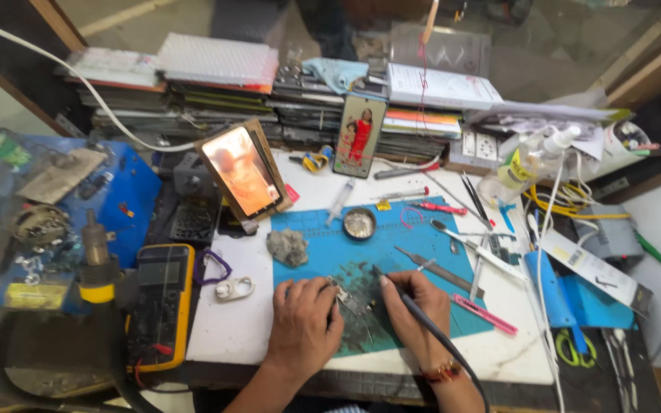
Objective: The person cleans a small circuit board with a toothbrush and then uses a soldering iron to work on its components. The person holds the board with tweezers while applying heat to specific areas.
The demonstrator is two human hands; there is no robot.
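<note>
My left hand point(304, 321) presses down on a small circuit board point(348, 296) lying on the blue work mat point(391, 237). A dark soldering iron point(410, 308) sits pen-like in my right hand point(414, 313); its tip points at the board's right end and its black cable runs back past my wrist. Just beyond my hands on the mat are a grey wad of cleaning wool point(288, 247) and a small round tin point(359, 222).
A yellow multimeter point(159, 302) sits at the left. A lit phone in a wooden stand point(243, 172) and a second upright phone point(359, 136) stand behind the mat. Tweezers, a toothbrush, a syringe and pink tools lie at the right. Stacked trays and papers line the back.
</note>
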